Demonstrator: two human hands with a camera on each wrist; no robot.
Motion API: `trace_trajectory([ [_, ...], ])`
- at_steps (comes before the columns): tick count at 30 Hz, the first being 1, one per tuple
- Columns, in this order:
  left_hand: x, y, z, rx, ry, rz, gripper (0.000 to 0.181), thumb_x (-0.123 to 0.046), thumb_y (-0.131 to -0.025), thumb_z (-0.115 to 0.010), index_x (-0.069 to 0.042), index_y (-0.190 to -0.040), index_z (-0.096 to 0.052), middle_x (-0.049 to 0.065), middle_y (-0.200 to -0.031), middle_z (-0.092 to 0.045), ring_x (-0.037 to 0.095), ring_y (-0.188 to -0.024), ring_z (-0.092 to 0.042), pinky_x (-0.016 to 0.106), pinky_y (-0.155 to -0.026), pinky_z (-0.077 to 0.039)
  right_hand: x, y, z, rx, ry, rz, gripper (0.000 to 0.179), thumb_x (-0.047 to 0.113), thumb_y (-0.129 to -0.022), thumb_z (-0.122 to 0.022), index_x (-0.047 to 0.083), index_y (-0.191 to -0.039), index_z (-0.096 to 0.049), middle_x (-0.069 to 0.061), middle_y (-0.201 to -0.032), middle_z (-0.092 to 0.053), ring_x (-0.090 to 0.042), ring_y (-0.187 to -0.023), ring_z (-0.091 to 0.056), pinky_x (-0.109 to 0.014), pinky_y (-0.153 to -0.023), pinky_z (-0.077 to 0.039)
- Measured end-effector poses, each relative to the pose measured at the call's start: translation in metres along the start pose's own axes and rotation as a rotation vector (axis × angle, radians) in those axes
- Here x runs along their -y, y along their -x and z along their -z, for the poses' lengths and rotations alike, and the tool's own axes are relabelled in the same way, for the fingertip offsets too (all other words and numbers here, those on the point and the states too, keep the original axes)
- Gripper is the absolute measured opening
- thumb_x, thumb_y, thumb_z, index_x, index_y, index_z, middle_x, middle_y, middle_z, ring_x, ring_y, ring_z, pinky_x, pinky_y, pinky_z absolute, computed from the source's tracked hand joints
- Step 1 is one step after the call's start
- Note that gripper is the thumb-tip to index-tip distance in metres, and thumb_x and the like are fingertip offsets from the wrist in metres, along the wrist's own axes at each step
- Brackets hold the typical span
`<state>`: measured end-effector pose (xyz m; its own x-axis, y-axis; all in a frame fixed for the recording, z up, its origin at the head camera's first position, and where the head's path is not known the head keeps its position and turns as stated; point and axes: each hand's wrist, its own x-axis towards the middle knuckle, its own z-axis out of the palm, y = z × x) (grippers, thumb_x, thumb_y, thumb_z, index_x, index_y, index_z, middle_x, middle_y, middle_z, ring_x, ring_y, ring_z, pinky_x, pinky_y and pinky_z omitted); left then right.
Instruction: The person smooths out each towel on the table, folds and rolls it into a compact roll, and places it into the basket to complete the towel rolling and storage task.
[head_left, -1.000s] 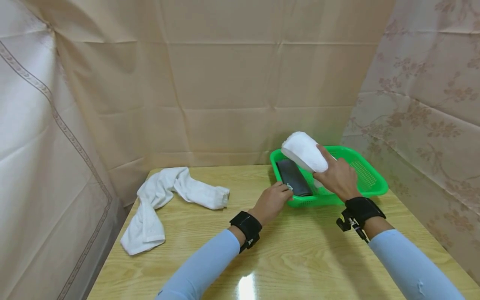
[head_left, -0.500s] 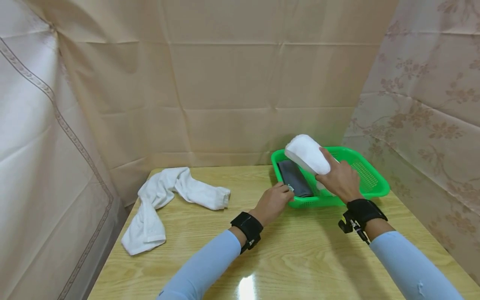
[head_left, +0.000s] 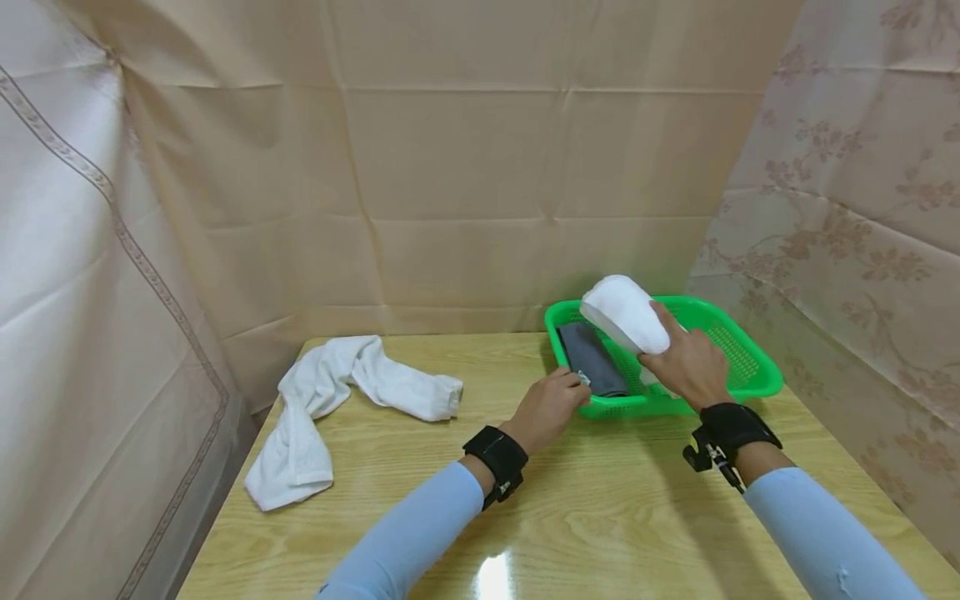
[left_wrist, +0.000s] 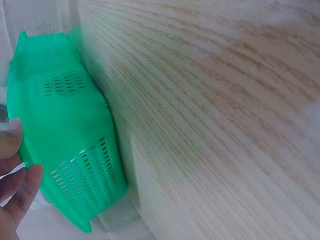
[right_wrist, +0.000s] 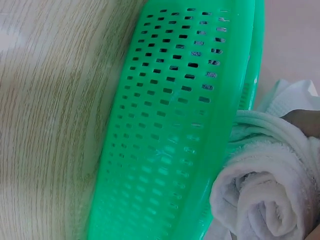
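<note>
In the head view my right hand (head_left: 690, 367) grips a rolled white towel (head_left: 626, 315), held tilted over the green plastic basket (head_left: 645, 407). The right wrist view shows the spiral end of the towel roll (right_wrist: 267, 210) right beside the basket's rim. At the basket's near left corner my left hand (head_left: 546, 408) pinches the rim. From the left wrist, thumb and fingertips (left_wrist: 34, 175) show at the edge of the perforated basket wall (left_wrist: 65, 120). A folded dark grey cloth (head_left: 592, 358) with a small pale label lies along the left side inside the basket.
A loosely bunched white towel (head_left: 322, 400) lies on the left of the wooden table (head_left: 450, 500). Beige fabric (head_left: 465, 167) hangs behind the table, and a floral cloth (head_left: 847, 250) hangs along its right side. Black straps circle both wrists.
My right hand and the rolled towel have shifted slightly right and lower over the basket. The left hand keeps its hold on the rim, and the head view has shifted slightly.
</note>
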<state>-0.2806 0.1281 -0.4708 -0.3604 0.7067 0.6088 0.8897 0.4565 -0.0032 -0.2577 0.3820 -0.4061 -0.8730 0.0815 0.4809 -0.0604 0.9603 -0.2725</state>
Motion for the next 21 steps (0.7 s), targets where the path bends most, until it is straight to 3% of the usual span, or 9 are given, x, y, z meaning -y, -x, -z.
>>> trace_trajectory([
  [10,-0.0005,0.0003,0.0008,0.022,-0.021,0.008,0.015,-0.012,-0.102,-0.065,-0.017,-0.097,-0.078,-0.004,-0.094,-0.068,0.011,-0.085,-0.054,0.014,-0.074,-0.045,-0.0059,-0.0010,-0.0021,0.000,-0.009,-0.013,0.086,0.037,-0.085,-0.080,0.020,-0.158,-0.039,-0.037,-0.095,-0.064,-0.047,-0.071,-0.061,-0.053,-0.044,-0.042],
  [21,-0.0009,0.0001,0.0000,0.000,-0.033,-0.005,0.009,-0.016,-0.099,-0.069,-0.017,-0.095,-0.077,-0.004,-0.091,-0.068,0.011,-0.084,-0.054,0.014,-0.073,-0.045,-0.0100,-0.0018,-0.0044,0.001,-0.011,-0.034,0.087,0.039,-0.085,-0.079,0.018,-0.159,-0.038,-0.038,-0.098,-0.065,-0.047,-0.068,-0.061,-0.050,-0.043,-0.041],
])
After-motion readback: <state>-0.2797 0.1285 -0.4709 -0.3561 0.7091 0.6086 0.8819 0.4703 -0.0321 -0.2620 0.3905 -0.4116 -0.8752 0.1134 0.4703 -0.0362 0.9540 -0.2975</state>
